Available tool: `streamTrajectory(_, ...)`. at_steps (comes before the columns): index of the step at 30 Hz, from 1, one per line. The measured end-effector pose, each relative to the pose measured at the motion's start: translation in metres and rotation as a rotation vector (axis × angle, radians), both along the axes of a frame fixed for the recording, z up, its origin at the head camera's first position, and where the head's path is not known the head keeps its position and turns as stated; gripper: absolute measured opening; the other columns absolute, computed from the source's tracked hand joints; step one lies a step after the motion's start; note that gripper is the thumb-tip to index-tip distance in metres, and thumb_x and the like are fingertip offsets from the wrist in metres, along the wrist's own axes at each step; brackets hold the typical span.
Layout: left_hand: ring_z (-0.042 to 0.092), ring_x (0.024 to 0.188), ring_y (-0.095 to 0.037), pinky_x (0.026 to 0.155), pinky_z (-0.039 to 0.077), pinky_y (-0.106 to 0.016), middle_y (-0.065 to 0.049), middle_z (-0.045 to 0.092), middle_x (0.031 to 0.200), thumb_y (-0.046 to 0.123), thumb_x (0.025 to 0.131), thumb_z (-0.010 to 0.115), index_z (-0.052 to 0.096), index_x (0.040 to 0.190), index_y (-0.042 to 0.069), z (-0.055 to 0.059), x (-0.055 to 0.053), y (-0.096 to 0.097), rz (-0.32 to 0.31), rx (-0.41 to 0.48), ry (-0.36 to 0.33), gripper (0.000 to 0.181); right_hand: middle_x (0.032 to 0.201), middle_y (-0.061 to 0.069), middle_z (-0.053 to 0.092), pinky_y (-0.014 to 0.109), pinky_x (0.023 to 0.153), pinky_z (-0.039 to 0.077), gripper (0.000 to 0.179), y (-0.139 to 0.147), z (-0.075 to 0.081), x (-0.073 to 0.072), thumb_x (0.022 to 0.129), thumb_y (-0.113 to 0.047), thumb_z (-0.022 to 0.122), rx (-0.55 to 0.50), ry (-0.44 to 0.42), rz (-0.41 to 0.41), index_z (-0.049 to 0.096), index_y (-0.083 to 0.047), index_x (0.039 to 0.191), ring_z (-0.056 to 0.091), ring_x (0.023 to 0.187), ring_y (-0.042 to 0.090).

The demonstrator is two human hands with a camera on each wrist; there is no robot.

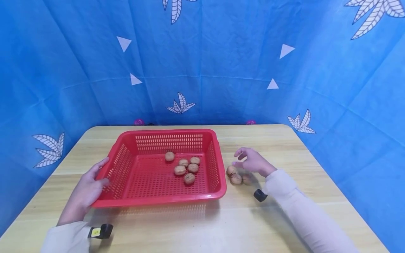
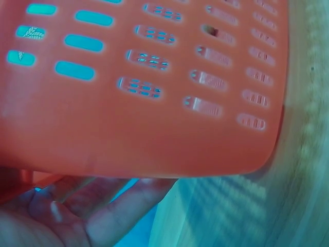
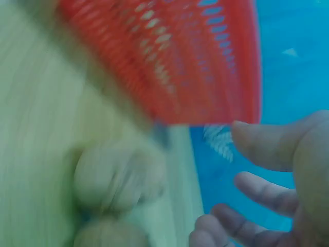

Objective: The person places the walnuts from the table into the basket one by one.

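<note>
A red plastic basket (image 1: pixel 158 202) with slotted walls stands on the table, several walnuts (image 1: pixel 180 170) lying on its floor toward the right. My left hand (image 1: pixel 85 191) grips the basket's left rim, its thumb over the inside; in the left wrist view the fingers (image 2: pixel 131 203) show beside the rim. Just right of the basket, my right hand (image 1: pixel 254 162) hovers over a small group of walnuts (image 1: pixel 235 178). Its fingers are bent loosely, with nothing between thumb and fingers. Blurred walnuts (image 3: pixel 121 177) lie below that hand in the right wrist view, partly hidden in the head view.
The light wooden table (image 1: pixel 164 232) ends at a blue patterned curtain (image 1: pixel 202 63), which hangs behind and along both sides. Each wrist carries a small black device (image 1: pixel 260 195) on its sleeve.
</note>
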State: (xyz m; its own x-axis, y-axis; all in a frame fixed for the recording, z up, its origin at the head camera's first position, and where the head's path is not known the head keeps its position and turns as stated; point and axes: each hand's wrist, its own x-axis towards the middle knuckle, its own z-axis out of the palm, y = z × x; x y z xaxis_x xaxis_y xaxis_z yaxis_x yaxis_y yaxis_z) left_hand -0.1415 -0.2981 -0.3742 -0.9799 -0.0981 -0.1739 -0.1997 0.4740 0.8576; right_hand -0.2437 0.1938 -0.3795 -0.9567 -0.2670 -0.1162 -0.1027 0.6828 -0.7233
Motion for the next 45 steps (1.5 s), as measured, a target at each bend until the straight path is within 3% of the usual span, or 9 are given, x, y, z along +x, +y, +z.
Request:
streamTrajectory(3,0.058,0.098,-0.035,0.066,0.057,-0.038,-0.032,0.028,0.145,0.008,0.094,0.048,0.002,0.157,0.023,0.001,-0.001,0.000,-0.003,0.003,0.003,0.079,0.110,0.020,0.059,0.048,0.086,0.047,0.041,0.009,-0.005,0.000,0.082,-0.025,0.077,0.118,-0.028,0.054,0.060,-0.001,0.111,0.056,0.101,0.033)
streamTrajectory(7,0.060,0.095,-0.034,0.066,0.057,-0.039,-0.033,0.028,0.144,0.007,0.094,0.048,0.002,0.157,0.022,0.001,0.000,0.000,-0.004,0.012,0.006,0.080,0.105,0.013,0.058,0.047,0.085,0.046,0.042,0.016,-0.007,-0.001,0.078,-0.026,0.081,0.180,-0.119,0.094,0.061,-0.004,0.109,0.055,0.097,0.029)
streamTrajectory(13,0.058,0.098,-0.036,0.066,0.057,-0.039,-0.032,0.028,0.144,0.009,0.095,0.048,0.001,0.157,0.024,0.001,0.001,0.001,0.002,0.007,-0.008,0.080,0.099,0.010,0.059,0.041,0.079,0.047,0.039,0.019,-0.009,0.000,0.072,-0.014,0.084,0.211,-0.209,0.127,0.062,-0.007,0.104,0.055,0.089,0.025)
streamTrajectory(19,0.060,0.095,-0.034,0.065,0.057,-0.038,-0.033,0.028,0.144,0.009,0.095,0.048,0.001,0.157,0.024,0.003,0.001,0.001,0.004,0.001,-0.009,0.080,0.095,0.008,0.060,0.035,0.075,0.048,0.033,0.020,-0.011,0.001,0.072,-0.003,0.078,0.200,-0.217,0.172,0.063,-0.008,0.101,0.056,0.085,0.022)
streamTrajectory(24,0.060,0.096,-0.034,0.066,0.057,-0.038,-0.032,0.028,0.144,0.009,0.095,0.048,0.001,0.157,0.024,0.003,0.001,0.001,0.003,-0.002,-0.005,0.080,0.093,0.010,0.059,0.035,0.070,0.050,0.036,0.021,-0.005,0.001,0.073,-0.001,0.072,0.149,-0.189,0.165,0.061,-0.004,0.108,0.057,0.080,0.022)
streamTrajectory(34,0.057,0.100,-0.035,0.067,0.057,-0.037,-0.031,0.029,0.143,0.011,0.095,0.051,0.000,0.157,0.026,-0.001,0.007,-0.004,0.009,-0.010,-0.028,0.082,0.104,0.017,0.058,0.047,0.075,0.055,0.035,0.013,0.005,-0.001,0.084,-0.006,0.065,-0.162,-0.181,0.127,0.056,0.004,0.116,0.061,0.081,0.025)
streamTrajectory(45,0.058,0.098,-0.034,0.067,0.057,-0.038,-0.031,0.029,0.144,0.011,0.094,0.051,0.001,0.157,0.025,0.002,0.003,0.001,0.018,0.002,-0.023,0.081,0.109,0.019,0.055,0.044,0.079,0.056,0.032,0.007,0.024,-0.004,0.088,-0.008,0.063,-0.295,-0.159,0.097,0.055,0.003,0.117,0.061,0.091,0.028)
